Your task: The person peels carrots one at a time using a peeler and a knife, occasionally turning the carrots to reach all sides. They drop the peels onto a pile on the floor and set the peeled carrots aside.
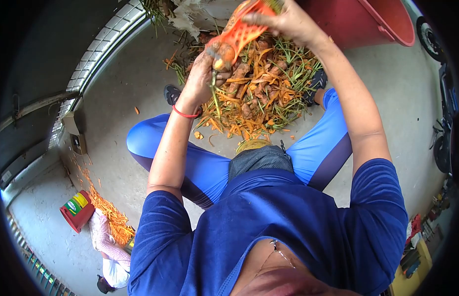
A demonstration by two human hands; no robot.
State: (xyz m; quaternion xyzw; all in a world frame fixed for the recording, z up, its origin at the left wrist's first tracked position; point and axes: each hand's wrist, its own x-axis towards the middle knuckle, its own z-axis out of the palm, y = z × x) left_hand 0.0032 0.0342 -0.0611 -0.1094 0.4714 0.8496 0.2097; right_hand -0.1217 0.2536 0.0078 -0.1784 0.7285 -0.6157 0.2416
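Fingers closed, my left hand grips a carrot by its stem end, and a thin green stem hangs below. Up and to the right, my right hand is closed around an orange piece with holes, which looks like a plastic tool and lies against the carrot; its exact kind I cannot make out. Beneath both hands, a heap of peels, brownish roots and green stems covers the floor between my feet.
A large red tub stands at the upper right. At lower left, another person is beside a red bucket and a strewn orange heap. Motorbikes line the right edge. A pale plastic sack lies behind the heap.
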